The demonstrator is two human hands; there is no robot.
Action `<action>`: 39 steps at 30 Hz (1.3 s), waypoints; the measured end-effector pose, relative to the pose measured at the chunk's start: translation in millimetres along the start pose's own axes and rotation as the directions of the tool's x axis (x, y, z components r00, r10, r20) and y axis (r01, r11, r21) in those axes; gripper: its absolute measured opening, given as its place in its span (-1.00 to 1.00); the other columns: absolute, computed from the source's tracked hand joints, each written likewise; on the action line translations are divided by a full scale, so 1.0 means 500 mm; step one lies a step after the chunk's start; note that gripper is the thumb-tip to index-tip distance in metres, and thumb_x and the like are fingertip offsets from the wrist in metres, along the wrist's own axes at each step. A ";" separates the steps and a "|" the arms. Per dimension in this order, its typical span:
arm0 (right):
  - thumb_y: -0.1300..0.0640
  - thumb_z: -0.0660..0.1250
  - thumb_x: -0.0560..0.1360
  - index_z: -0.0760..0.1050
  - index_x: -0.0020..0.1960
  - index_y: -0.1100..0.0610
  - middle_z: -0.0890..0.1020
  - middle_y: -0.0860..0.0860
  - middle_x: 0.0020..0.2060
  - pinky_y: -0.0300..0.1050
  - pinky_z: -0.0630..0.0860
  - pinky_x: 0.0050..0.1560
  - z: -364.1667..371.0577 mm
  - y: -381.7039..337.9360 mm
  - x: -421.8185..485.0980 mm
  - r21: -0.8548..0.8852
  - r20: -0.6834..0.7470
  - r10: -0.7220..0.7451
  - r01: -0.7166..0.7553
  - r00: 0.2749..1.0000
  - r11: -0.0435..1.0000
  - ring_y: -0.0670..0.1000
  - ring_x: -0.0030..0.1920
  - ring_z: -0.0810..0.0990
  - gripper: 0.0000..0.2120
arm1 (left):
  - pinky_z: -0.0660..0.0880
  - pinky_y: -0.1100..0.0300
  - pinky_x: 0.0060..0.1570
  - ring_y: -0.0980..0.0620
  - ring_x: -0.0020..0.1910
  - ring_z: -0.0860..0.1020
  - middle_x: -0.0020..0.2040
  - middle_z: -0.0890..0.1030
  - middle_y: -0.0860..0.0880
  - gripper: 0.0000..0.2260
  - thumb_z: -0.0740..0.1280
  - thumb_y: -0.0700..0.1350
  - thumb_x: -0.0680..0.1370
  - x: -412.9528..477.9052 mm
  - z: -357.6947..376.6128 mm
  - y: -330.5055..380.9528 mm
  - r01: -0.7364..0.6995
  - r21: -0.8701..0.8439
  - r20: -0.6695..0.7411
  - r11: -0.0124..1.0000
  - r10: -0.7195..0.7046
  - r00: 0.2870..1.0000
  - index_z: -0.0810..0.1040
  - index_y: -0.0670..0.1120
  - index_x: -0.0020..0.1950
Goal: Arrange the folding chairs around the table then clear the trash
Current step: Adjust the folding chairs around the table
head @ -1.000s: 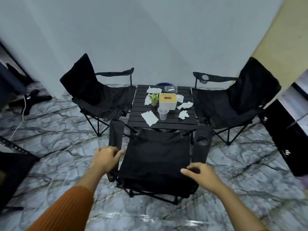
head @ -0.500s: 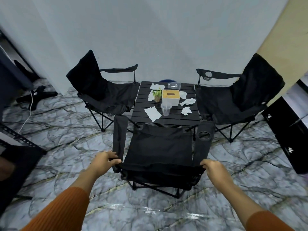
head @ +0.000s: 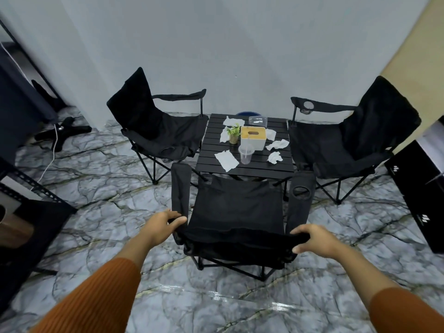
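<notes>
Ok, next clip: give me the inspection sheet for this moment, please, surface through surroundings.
Surface: black slatted table, standing on a marbled floor.
Job's things: left chair and right chair flank the table; near chair faces its front edge. Trash on the table: white tissues, some crumpled, plastic cup, clear container.
Clutter: tissue box, small potted plant.
Grippers: left hand and right hand each grip the near chair's backrest top, one at each corner.
Cables: white cable on the floor, far left.
Surroundings: grey wall; black boxes at right.
</notes>
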State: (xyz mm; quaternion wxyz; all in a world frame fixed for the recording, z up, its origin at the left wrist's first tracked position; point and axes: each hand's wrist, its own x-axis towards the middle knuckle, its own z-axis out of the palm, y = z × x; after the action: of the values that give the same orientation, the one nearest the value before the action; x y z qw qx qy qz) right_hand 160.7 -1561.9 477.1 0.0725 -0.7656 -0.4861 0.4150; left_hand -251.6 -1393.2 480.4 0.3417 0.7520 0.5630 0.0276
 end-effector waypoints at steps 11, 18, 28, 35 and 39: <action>-0.04 0.29 0.55 0.32 0.44 0.07 0.46 0.08 0.37 0.03 0.33 0.40 0.130 -0.395 0.078 -0.314 -0.234 -0.223 0.144 0.946 0.938 0.12 0.39 0.39 -0.51 | 0.35 -0.01 0.35 -0.15 0.37 0.40 0.44 0.41 -0.12 -0.56 0.19 0.10 0.61 0.003 -0.131 -0.052 0.119 0.305 -0.102 0.945 -0.092 0.991 0.35 -0.04 0.45; -0.07 0.16 0.61 0.03 0.56 0.12 0.12 0.07 0.56 0.15 -0.03 0.55 0.278 -0.711 0.136 -0.443 -0.135 -0.354 0.263 0.925 0.857 0.12 0.57 -0.02 -0.38 | -0.09 -0.14 0.53 -0.10 0.58 -0.09 0.61 -0.07 -0.09 -0.39 0.13 0.14 0.63 -0.017 -0.278 -0.229 0.209 0.360 0.013 0.909 -0.229 0.973 -0.03 -0.04 0.59; 0.03 0.18 0.62 0.12 0.52 0.15 0.24 0.08 0.51 0.13 0.02 0.55 0.406 -1.017 0.237 -0.430 -0.139 -0.402 0.311 0.905 0.848 0.12 0.56 0.06 -0.47 | -0.06 -0.15 0.53 -0.10 0.58 -0.03 0.60 0.04 -0.09 -0.39 0.14 0.17 0.61 0.024 -0.490 -0.456 0.210 0.419 -0.007 0.884 -0.228 0.974 0.04 -0.04 0.58; -0.17 0.15 0.59 0.07 0.55 0.13 0.16 0.07 0.54 0.17 -0.03 0.55 0.425 -1.170 0.354 -0.456 -0.134 -0.406 0.307 0.904 0.835 0.13 0.57 -0.01 -0.35 | -0.10 -0.16 0.53 -0.09 0.58 -0.08 0.60 0.03 -0.09 -0.40 0.14 0.15 0.62 0.142 -0.623 -0.536 0.196 0.375 -0.029 0.906 -0.200 0.979 0.04 -0.05 0.58; -0.37 0.12 0.50 -0.02 0.57 0.11 0.06 0.05 0.57 0.16 -0.09 0.55 0.404 -1.251 0.452 -0.469 -0.098 -0.404 0.316 0.909 0.825 0.11 0.58 -0.06 -0.15 | -0.11 -0.16 0.52 -0.09 0.58 -0.07 0.60 0.03 -0.08 -0.39 0.14 0.16 0.62 0.247 -0.699 -0.574 0.198 0.384 -0.047 0.902 -0.195 0.980 0.03 -0.05 0.58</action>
State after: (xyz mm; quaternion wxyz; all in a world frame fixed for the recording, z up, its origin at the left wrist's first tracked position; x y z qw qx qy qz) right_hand -368.7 -1116.0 541.1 0.0206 -0.6922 -0.6944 0.1958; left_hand -592.8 -1079.5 548.9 0.1855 0.7438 0.6316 -0.1160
